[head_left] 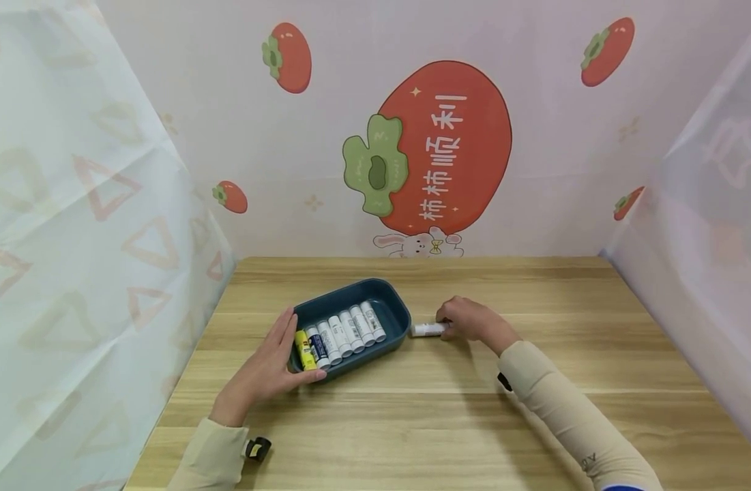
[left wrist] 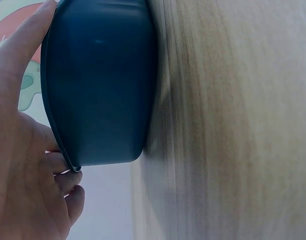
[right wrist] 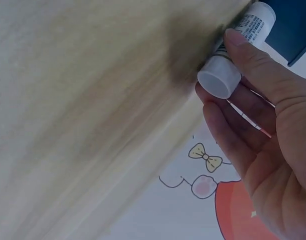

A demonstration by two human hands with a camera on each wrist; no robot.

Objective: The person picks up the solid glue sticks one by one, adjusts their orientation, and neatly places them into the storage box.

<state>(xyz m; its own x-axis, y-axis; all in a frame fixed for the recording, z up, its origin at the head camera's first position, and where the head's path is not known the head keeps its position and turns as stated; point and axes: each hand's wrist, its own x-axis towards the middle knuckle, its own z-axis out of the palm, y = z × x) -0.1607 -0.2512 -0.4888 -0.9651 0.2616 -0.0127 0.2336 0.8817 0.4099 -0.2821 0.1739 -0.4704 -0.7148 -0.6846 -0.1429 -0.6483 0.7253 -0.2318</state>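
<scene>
A dark blue box (head_left: 396, 320) sits on the wooden table, angled, with several glue sticks (head_left: 344, 334) in a row inside. Most are white; one dark-blue-labelled and one yellow glue stick (head_left: 305, 350) lie at the left end. My left hand (head_left: 267, 368) holds the box's left end, thumb on the near side and fingers on the far rim; the left wrist view shows the box's outer wall (left wrist: 100, 85). Just right of the box, my right hand (head_left: 473, 320) pinches a white glue stick (right wrist: 255, 25) lying sideways, low at the table, its capped end towards the wrist camera.
The wooden table (head_left: 412, 436) runs back to a wall sheet printed with persimmons (head_left: 449, 143) and a rabbit. Patterned sheets (head_left: 74, 239) hang at both sides. A small black wrist device (head_left: 258, 448) sticks out from the left sleeve.
</scene>
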